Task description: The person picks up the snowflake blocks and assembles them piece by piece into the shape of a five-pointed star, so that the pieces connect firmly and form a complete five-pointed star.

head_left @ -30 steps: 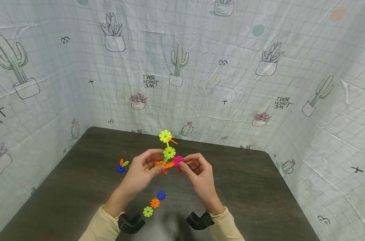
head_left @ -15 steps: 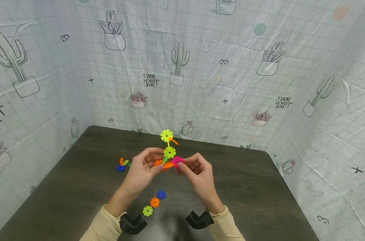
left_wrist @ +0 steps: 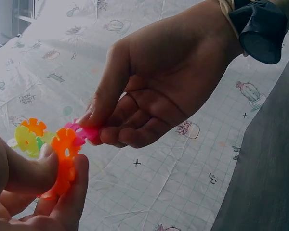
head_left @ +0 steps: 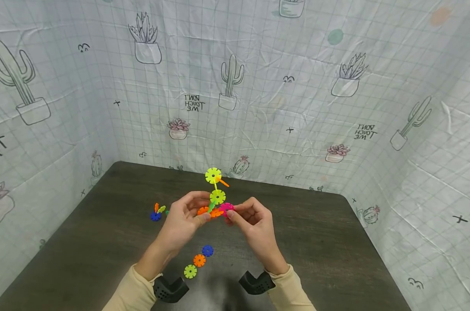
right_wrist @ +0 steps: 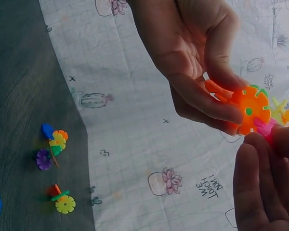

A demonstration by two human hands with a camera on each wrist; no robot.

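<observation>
Your left hand (head_left: 183, 219) pinches the orange discs (head_left: 216, 213), yellow discs (head_left: 213, 176) rising above. Your right hand (head_left: 255, 222) pinches the pink disc (head_left: 225, 207) at their right end, edge to edge; slotted or not, can't tell. 2 hands, 1 sideways line, above the surface (head_left: 316, 242).

Screened-off workspace, cactus-print cloth (head_left: 262, 99), dark table (head_left: 320, 242)

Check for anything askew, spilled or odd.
Nothing looks spilled, and the held discs show no damage. Only the cloth seems odd: its lettering reads backwards in the head view, perhaps hung inside out.
</observation>
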